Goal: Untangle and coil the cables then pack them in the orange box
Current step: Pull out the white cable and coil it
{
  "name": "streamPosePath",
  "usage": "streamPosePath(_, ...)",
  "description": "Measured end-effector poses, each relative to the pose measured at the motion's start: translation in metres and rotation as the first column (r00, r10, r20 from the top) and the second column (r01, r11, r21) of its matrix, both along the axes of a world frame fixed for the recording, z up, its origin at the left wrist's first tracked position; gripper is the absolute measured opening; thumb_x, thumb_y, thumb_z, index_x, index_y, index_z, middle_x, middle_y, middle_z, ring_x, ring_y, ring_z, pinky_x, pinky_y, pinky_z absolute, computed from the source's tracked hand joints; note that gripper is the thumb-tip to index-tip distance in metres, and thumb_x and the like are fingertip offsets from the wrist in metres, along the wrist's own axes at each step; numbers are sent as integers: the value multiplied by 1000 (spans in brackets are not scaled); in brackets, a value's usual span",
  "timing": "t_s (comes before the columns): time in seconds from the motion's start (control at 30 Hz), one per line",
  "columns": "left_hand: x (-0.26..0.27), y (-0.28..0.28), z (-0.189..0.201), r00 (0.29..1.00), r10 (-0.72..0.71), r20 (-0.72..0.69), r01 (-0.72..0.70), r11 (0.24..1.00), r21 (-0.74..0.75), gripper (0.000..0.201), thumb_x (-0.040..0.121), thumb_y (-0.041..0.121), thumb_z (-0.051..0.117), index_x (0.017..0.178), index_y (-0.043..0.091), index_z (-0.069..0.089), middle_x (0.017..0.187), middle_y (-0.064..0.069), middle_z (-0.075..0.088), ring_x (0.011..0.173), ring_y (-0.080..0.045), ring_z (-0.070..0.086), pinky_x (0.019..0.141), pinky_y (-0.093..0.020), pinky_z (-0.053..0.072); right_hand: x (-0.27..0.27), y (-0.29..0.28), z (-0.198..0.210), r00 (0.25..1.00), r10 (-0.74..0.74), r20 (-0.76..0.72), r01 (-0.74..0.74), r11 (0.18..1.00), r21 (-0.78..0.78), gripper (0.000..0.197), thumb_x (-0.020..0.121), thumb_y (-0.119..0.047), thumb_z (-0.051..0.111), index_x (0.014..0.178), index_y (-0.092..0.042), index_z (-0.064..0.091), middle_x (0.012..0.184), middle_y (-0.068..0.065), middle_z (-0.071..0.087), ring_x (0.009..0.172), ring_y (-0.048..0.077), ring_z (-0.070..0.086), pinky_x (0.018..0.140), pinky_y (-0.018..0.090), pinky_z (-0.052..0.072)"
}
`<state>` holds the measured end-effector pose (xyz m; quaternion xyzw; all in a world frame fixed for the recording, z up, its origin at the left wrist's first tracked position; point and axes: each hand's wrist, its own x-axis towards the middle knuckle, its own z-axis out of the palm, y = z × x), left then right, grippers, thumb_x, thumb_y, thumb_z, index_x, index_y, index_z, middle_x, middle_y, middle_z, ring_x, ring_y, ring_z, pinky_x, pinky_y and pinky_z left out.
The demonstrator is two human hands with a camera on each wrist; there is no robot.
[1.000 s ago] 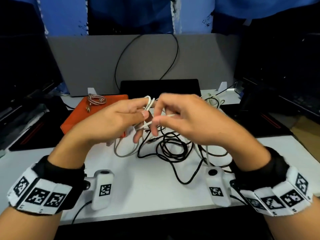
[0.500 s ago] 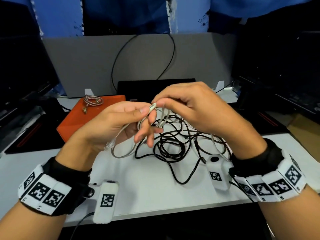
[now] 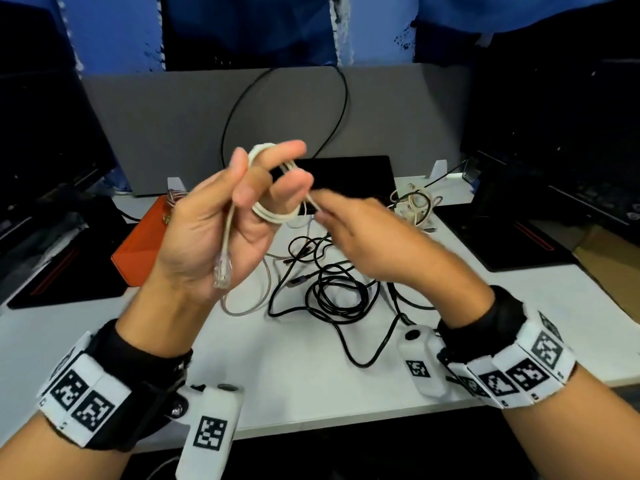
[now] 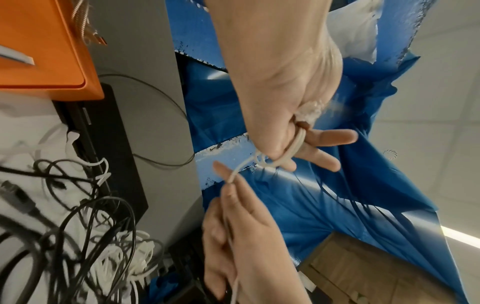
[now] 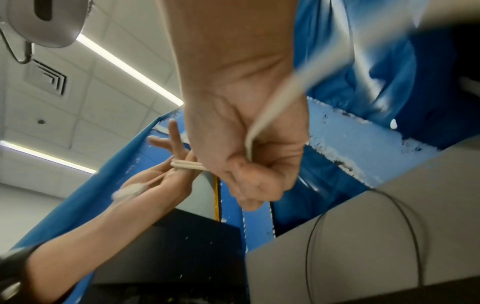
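Observation:
My left hand point(image 3: 242, 216) is raised palm-up with a white cable point(image 3: 273, 216) looped round its extended fingers; the thumb pins the strand, and the clear plug point(image 3: 221, 271) hangs over the palm. My right hand point(image 3: 349, 233) pinches the free run of the same white cable point(image 4: 233, 174) just right of the loops. In the right wrist view the cable point(image 5: 262, 115) runs across the right palm into the curled fingers. The orange box point(image 3: 138, 254) sits on the table behind the left hand, with a braided coiled cable point(image 3: 175, 195) on it. A tangle of black cables point(image 3: 332, 292) lies on the white table below the hands.
A second bundle of white and black cables point(image 3: 412, 202) lies at the back right. A black flat device point(image 3: 346, 171) stands against the grey partition point(image 3: 173, 126). Dark mats flank the white table point(image 3: 294, 382) on both sides.
My left hand has lifted and turned palm-up, and loops of white cable now sit round its fingers. The right hand has moved right and lower, still holding the strand.

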<state>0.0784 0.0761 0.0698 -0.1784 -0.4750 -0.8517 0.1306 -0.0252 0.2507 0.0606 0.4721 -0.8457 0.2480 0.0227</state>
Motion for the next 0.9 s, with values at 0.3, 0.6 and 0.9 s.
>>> streamPosePath(0.3, -1, 1, -5, 826, 500, -260, -390, 174, -904, 42, 109, 34, 37, 136, 6, 52, 105, 27, 73, 77, -7, 74, 84, -41, 58, 28, 2, 8, 973, 231, 15, -228, 943, 242, 23, 108, -37, 46, 92, -26, 58, 75, -7, 58, 77, 7, 56, 70, 39, 44)
streamPosePath(0.6, 8, 4, 0, 986, 155, 55, -69, 694, -717, 36, 105, 25, 36, 117, 12, 68, 73, -14, 74, 41, -14, 28, 55, -34, 45, 8, 13, 19, 989, 127, 79, -86, 915, -394, 18, 100, -38, 66, 115, -28, 66, 60, -10, 42, 57, 6, 41, 56, 21, 34)
streamPosePath(0.9, -4, 1, -25, 928, -343, 147, 373, 880, -294, 26, 106, 16, 32, 95, 9, 54, 59, 0, 61, 52, -17, 61, 87, -38, 54, 7, 12, 17, 974, 217, 69, -178, 915, -362, 19, 104, -38, 58, 96, -21, 60, 72, 5, 64, 66, 27, 52, 63, 45, 45)
